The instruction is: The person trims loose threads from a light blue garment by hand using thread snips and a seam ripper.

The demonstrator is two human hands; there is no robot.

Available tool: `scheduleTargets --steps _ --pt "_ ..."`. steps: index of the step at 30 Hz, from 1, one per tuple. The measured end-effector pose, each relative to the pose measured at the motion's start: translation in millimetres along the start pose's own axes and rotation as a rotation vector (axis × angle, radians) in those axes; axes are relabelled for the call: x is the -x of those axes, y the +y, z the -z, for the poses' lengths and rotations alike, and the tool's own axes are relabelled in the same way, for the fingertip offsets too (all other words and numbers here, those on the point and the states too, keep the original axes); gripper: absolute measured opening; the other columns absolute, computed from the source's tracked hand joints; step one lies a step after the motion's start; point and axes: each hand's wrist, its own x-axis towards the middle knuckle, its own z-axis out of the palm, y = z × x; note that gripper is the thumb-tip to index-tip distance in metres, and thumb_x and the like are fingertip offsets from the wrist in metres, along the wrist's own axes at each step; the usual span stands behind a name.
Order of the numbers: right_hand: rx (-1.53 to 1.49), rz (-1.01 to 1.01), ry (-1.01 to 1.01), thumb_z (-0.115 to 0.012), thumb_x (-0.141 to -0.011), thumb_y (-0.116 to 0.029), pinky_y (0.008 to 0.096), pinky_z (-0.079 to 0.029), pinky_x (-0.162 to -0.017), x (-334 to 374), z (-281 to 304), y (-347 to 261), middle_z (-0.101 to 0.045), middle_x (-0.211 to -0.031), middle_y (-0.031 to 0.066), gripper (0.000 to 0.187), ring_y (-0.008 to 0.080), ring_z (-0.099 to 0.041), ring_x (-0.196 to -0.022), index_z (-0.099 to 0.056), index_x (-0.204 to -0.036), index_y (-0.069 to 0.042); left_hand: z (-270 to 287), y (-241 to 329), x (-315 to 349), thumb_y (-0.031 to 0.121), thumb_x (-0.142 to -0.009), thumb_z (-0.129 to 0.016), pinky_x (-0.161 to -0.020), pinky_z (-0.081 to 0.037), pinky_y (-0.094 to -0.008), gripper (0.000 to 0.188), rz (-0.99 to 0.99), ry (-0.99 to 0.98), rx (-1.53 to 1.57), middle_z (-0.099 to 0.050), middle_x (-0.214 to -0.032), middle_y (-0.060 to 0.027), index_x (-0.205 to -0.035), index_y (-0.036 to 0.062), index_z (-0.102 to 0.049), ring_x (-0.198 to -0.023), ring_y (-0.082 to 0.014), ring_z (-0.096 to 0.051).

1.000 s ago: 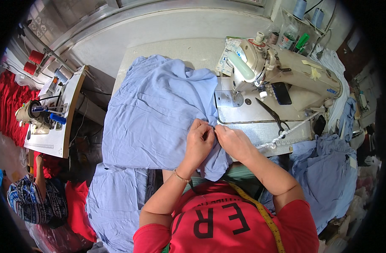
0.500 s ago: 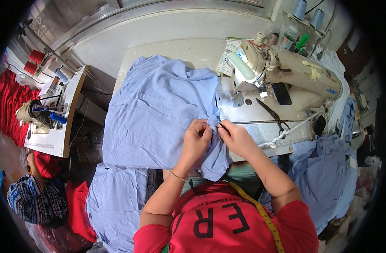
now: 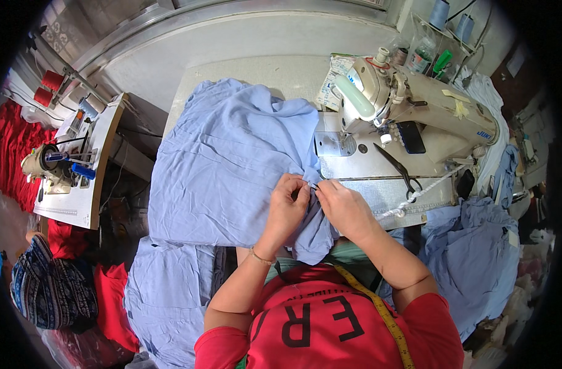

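Sewing table [image 3: 231,71] w/ one machine [image 3: 416,114] – blue garment [image 3: 231,160] spread across it. Left hand [image 3: 288,206] and right hand [image 3: 342,206] both pinch its edge by the needle plate, little changed since 0.5 s ago. One pair of scissors [image 3: 399,169] lies nearby.

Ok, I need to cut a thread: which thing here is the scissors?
Start at the cream sewing machine on the table. On its flat bed, right of both hands, lie the black scissors, the only slim dark tool there, longer than the black phone above them.
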Motion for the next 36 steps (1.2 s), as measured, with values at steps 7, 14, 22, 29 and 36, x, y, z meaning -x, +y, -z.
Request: scheduleTargets --steps 7,14,22,29,36 --pt "0.039 -0.025 0.013 -0.051 -0.089 -0.015 0.0414 -0.050 -0.051 1.6 -5.6 -1.7 -0.056 -0.074 0.0168 0.013 0.0349 -0.061 -0.060 -0.048 -0.086 -0.002 -4.6 -1.1 1.2 0.000 -0.080 -0.060 -0.063 -0.045 -0.0282 0.006 -0.148 0.076 -0.095 -0.057 -0.085 -0.0136 -0.079 -0.0066 -0.059 -0.072 -0.0224 -0.055" --pt "0.007 0.017 0.068 -0.053 -0.087 -0.013 0.0404 -0.050 -0.051 4.0 -13.1 2.8 -0.056 -0.076 0.0163 0.012 0.0346 -0.061 -0.062 -0.047 -0.085 -0.003 -3.9 4.7 1.8 -0.001 -0.078 -0.060 -0.069 -0.045 -0.0284 0.005 -0.091 0.055 -0.113 -0.056 -0.085 -0.0138 -0.079 -0.0053 -0.060 -0.078 -0.0226 -0.056" --pt "0.005 0.064 -0.003 -0.053 -0.084 -0.008 0.0407 -0.050 -0.052 -0.3 -14.2 12.5 -0.057 -0.077 0.0167 0.008 0.0354 -0.061 -0.062 -0.048 -0.084 -0.002 -6.7 6.7 3.0 -0.003 -0.077 -0.059 -0.058 -0.044 -0.0311 0.003 -0.199 0.060 -0.201 -0.055 -0.082 -0.0145 -0.078 -0.0052 -0.057 -0.064 -0.0255 -0.054" --pt "0.140 0.080 -0.133 -0.049 -0.080 -0.003 0.0391 -0.052 -0.053 -0.2 -17.2 17.4 -0.059 -0.078 0.0173 0.006 0.0335 -0.064 -0.064 -0.048 -0.086 -0.001 -8.3 1.7 3.0 -0.004 -0.076 -0.060 -0.054 -0.043 -0.0299 0.004 -0.308 0.071 -0.258 -0.056 -0.081 -0.0130 -0.079 -0.0044 -0.059 -0.062 -0.0233 -0.054" --pt "0.178 0.058 -0.168 -0.048 -0.082 -0.005 0.0392 -0.052 -0.052 -2.4 -14.8 11.3 -0.060 -0.078 0.0174 0.006 0.0334 -0.064 -0.063 -0.048 -0.086 -0.001 -8.8 3.6 3.3 -0.006 -0.072 -0.059 -0.058 -0.046 -0.0346 0.007 -0.384 0.085 -0.354 -0.056 -0.082 -0.0155 -0.078 -0.0042 -0.058 -0.067 -0.0314 -0.056"
